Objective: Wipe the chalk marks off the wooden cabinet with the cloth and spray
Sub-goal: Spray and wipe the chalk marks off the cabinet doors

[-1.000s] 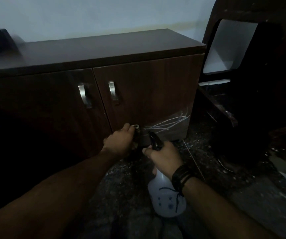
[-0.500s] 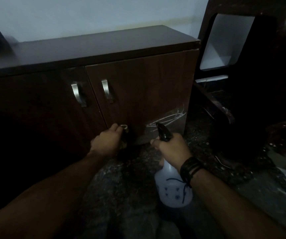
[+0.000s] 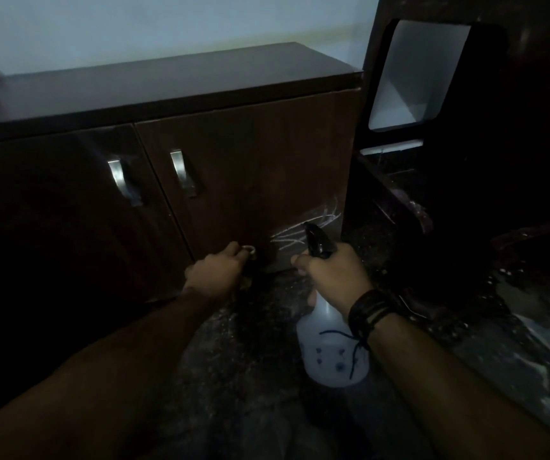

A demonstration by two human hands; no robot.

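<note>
White chalk marks (image 3: 300,232) streak the lower right corner of the dark wooden cabinet's (image 3: 260,161) right door. My right hand (image 3: 331,278) grips a white translucent spray bottle (image 3: 331,353) by the neck. Its black trigger head (image 3: 318,242) is raised right in front of the marks. My left hand (image 3: 215,273) is closed low against the same door, left of the marks, around what looks like a dark cloth (image 3: 250,287). The cloth is barely visible in the dim light.
Two metal handles (image 3: 184,174) sit where the cabinet doors meet. A tall dark piece of furniture (image 3: 466,144) with a pale opening stands close on the right. The floor (image 3: 233,376) is dark and speckled, with debris at the far right.
My right hand has lifted the bottle so its nozzle now sits in front of the chalk marks. My left hand stays low on the door. The view has shifted slightly.
</note>
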